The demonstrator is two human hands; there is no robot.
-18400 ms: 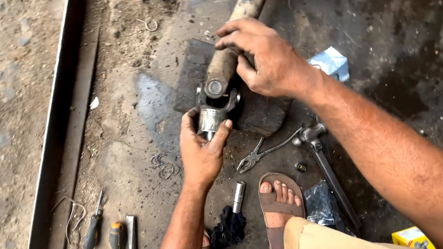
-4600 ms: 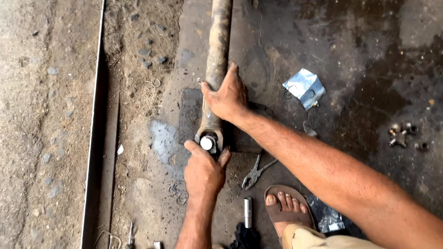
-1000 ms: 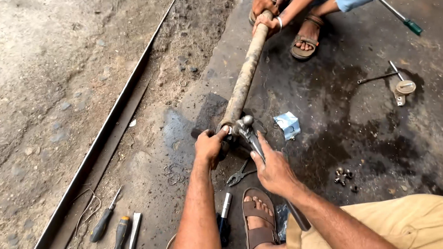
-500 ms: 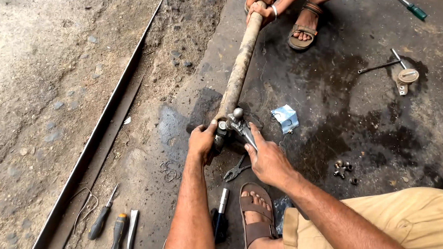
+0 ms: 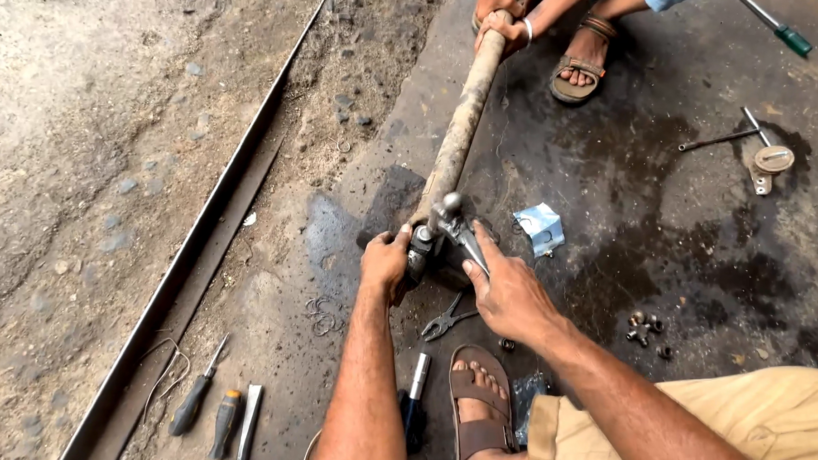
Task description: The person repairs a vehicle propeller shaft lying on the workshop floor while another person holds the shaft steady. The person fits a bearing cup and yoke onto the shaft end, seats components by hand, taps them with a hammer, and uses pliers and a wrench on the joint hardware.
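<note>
A long rusty shaft (image 5: 461, 128) lies on the oily floor, running away from me. At its near end sits a metal joint piece (image 5: 442, 231). My left hand (image 5: 386, 262) grips the left side of that joint. My right hand (image 5: 508, 292) holds the joint's right side, with fingers along a metal bar there. At the far end another person's hands (image 5: 499, 16) hold the shaft, and their sandalled foot (image 5: 584, 56) rests beside it.
Pliers (image 5: 446, 322) lie just below the joint, near my sandalled foot (image 5: 479, 404). Screwdrivers (image 5: 202, 405) lie at lower left beside a long steel angle bar (image 5: 202, 264). Small metal parts (image 5: 646, 329), a crumpled packet (image 5: 539, 227) and tools (image 5: 762, 154) lie to the right.
Both my hands have stayed on the joint at the shaft's near end. The view has shifted slightly. The other person's hands remain on the far end.
</note>
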